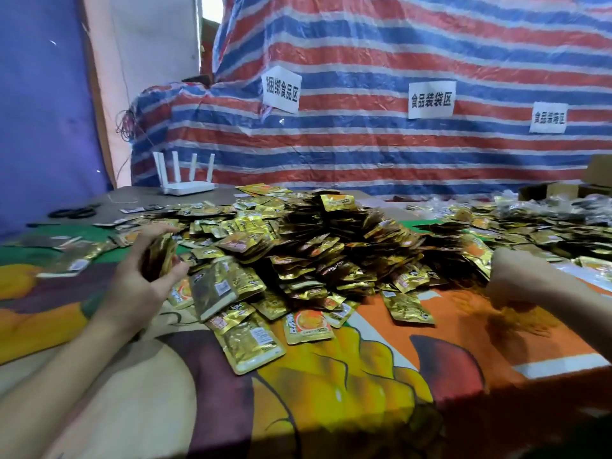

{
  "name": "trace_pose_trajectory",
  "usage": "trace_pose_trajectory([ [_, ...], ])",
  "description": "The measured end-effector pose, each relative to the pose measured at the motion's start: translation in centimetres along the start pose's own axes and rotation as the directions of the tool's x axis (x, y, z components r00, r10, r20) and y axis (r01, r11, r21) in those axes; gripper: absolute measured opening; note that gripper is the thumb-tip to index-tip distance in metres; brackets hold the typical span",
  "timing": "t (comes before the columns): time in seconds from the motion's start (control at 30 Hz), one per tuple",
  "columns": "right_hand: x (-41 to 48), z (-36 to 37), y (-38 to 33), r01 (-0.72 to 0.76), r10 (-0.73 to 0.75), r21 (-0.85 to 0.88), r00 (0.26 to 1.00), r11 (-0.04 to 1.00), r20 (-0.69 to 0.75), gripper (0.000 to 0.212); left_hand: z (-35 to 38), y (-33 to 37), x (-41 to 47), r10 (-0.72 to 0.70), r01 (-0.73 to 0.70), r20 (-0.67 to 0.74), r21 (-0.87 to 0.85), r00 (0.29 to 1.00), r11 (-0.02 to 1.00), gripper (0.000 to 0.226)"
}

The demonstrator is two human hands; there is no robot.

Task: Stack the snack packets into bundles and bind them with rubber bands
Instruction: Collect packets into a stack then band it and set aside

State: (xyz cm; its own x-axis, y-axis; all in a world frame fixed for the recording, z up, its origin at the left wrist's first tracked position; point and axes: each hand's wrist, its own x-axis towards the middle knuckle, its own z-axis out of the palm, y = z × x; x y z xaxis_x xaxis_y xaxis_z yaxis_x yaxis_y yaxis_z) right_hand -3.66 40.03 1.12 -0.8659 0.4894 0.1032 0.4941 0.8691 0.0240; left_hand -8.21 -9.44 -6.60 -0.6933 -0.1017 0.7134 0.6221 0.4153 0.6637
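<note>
- The left hand (142, 276) is just above the tabletop (139, 195), at the left edge of the heap. Its fingers (155, 232) and thumb are curled around a small stack of snack packets (161, 256), which stands on edge in the grip.
- The right hand (511, 276) is at the right side of the heap, low over the tabletop. It is blurred, with an orange-brown smear under it, so I cannot tell whether its fingers are closed or hold something.
- The big heap of golden snack packets (324, 246) lies in the middle of the tabletop, between the two hands. Single packets lie flat around it.
- A printed cloth (347, 402) in orange, yellow and dark purple covers the near part of the tabletop.
- At the far left a white router (185, 183) with four antennas stands, and black scissors (74, 212) lie to the left of it.
- A red, blue and white striped tarp (364, 150) hangs behind, with three paper signs (430, 100) on it.
</note>
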Motion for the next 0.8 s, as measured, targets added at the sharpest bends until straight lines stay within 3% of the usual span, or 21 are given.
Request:
trace_pose_trajectory([
  [0.23,-0.1,-0.7,-0.8,-0.023,0.024,0.058,0.999,0.998,-0.022,0.017,0.2,0.6,-0.5,0.009,-0.008,0.110,-0.011,0.994,1.000,0.070],
  [0.43,-0.5,-1.7,-2.3,0.048,-0.055,-0.039,0.979,0.998,-0.198,0.017,0.1,0.8,-0.5,-0.014,0.014,0.095,-0.004,0.995,1.000,0.062],
  [0.53,-1.8,-2.9,-5.0,0.217,-0.179,0.085,0.929,0.972,-0.323,0.017,0.0,1.3,-0.7,-0.016,0.018,0.102,-0.013,0.995,1.000,0.051],
  [0.6,-3.5,-3.6,-8.3,0.437,-0.333,0.230,0.863,0.870,-0.380,0.015,-0.1,1.3,-0.6,-0.052,0.056,0.095,-0.038,0.994,0.998,0.050],
  [0.67,-6.3,-3.9,-12.4,0.621,-0.477,0.374,0.777,0.689,-0.412,0.015,-0.2,1.3,-0.5,-0.077,0.082,0.076,-0.069,0.994,0.994,0.053],
  [0.8,-11.0,-2.7,-21.9,0.681,-0.638,0.670,0.662,0.293,-0.393,0.009,-0.4,1.3,-0.2,-0.167,0.173,0.045,-0.251,0.985,0.952,0.059],
])
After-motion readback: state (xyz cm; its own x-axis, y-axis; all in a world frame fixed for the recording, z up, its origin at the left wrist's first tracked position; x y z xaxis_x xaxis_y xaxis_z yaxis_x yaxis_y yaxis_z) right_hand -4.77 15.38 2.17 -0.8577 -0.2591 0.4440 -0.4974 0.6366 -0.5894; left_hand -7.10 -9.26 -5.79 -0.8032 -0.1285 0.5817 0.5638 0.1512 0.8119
